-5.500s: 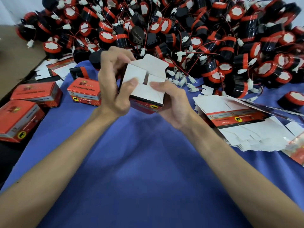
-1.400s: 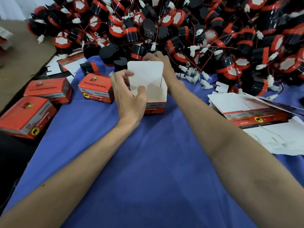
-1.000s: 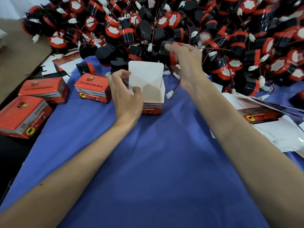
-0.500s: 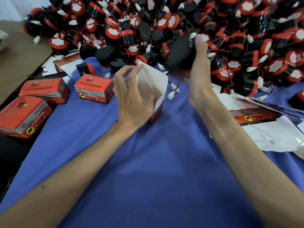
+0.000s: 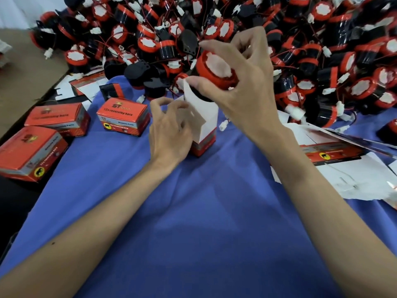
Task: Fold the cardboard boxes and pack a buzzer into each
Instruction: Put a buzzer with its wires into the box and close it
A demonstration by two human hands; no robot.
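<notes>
**A:** In the head view, where does the work stand?

**B:** The right hand [image 5: 242, 82] has its fingers and thumb clamped round the rim of a round black plastic buzzer with a red cap and white sticker [image 5: 217, 68]. The buzzer hangs just above the mouth of an upright red cardboard box with a white inside [image 5: 209, 120]. Its black base is at the raised top flap, though the view cannot settle whether the two touch.

**A:** And the other hand?

**B:** The left hand [image 5: 169, 130] sits at the box's nine o'clock side. Its fingers curl round the near wall and flap, holding the box upright on the blue cloth [image 5: 193, 222].

**A:** Which step is that?

**B:** By the look of it, the box is folded and the buzzer is being loaded, but it is not yet inside.

**A:** What does the next move call for?

**B:** Probably lowering the buzzer straight down, base first, with the flap held clear. A small white plug [image 5: 223, 125], apparently the buzzer's own, lies outside at the box's three o'clock. It would need tucking in before the flap is closed.

**A:** What lies around?

**B:** A heap of loose red-and-black buzzers [image 5: 311, 44] fills ten to two o'clock. Closed red boxes [image 5: 123, 117] lie at nine to ten o'clock, and flat unfolded cardboard blanks [image 5: 343, 166] lie at three o'clock.
</notes>
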